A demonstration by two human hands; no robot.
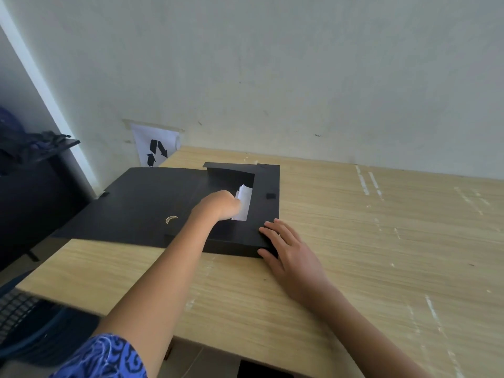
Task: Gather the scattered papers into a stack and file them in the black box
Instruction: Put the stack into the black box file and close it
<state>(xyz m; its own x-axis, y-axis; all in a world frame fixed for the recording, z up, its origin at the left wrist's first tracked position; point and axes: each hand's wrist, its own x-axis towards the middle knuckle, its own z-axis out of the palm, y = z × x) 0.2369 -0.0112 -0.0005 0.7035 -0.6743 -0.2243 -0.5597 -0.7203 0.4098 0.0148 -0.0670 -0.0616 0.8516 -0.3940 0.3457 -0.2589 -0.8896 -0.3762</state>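
Note:
The black box (268, 184) lies open on the wooden table (354, 241), its lid (141, 203) folded out flat to the left. My left hand (219, 204) reaches into the box cavity, closed on a stack of white papers (244, 201) that stands inside it. Only the right part of the papers shows past my fingers. My right hand (286, 249) lies flat with fingers spread on the box's near right corner, pressing it to the table.
A white sheet with a black recycling sign (156, 148) is taped to the wall behind the box. A dark desk with heaped dark cloth (27, 148) stands at the left. A dark chair (24, 323) sits below the table's near left edge.

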